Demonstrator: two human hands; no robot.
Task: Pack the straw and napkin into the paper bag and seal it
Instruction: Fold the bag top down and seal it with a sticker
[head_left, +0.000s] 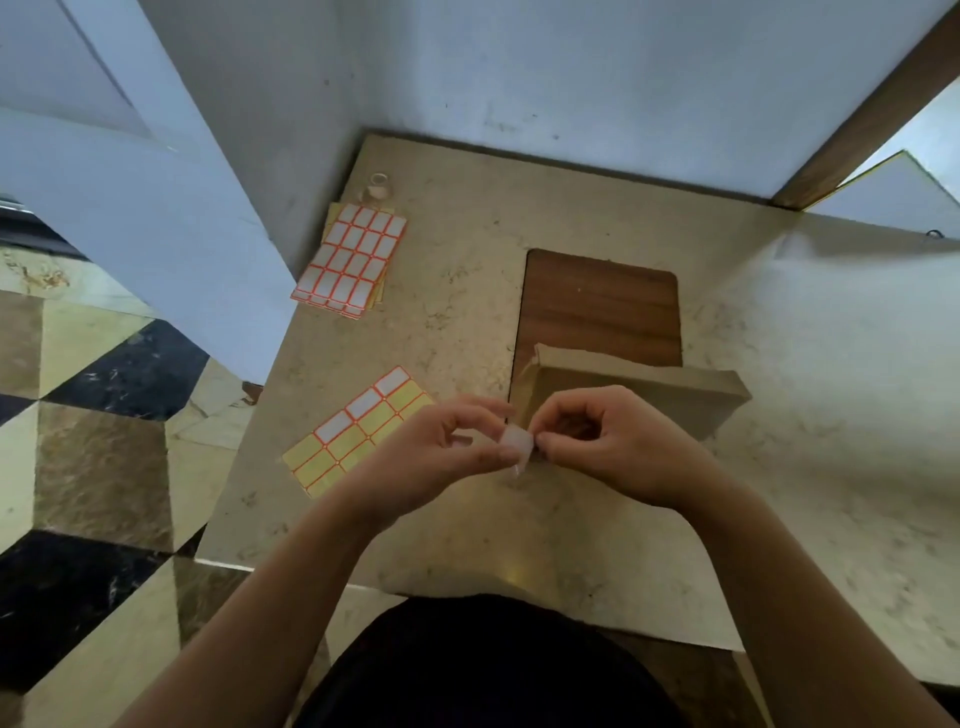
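A brown paper bag (644, 387) lies flat on the beige stone table (467, 322), its folded end towards me. Both hands meet just in front of its near left corner. My left hand (441, 452) and my right hand (608, 441) pinch a small white sticker label (517, 441) between their fingertips, at the bag's edge. The straw and napkin are not visible.
A partly used yellow label sheet (358, 431) lies left of my hands. A fuller stack of white label sheets (350, 260) sits at the table's far left, with a small tape roll (378, 188) behind it. A dark wooden board (597, 306) lies under the bag.
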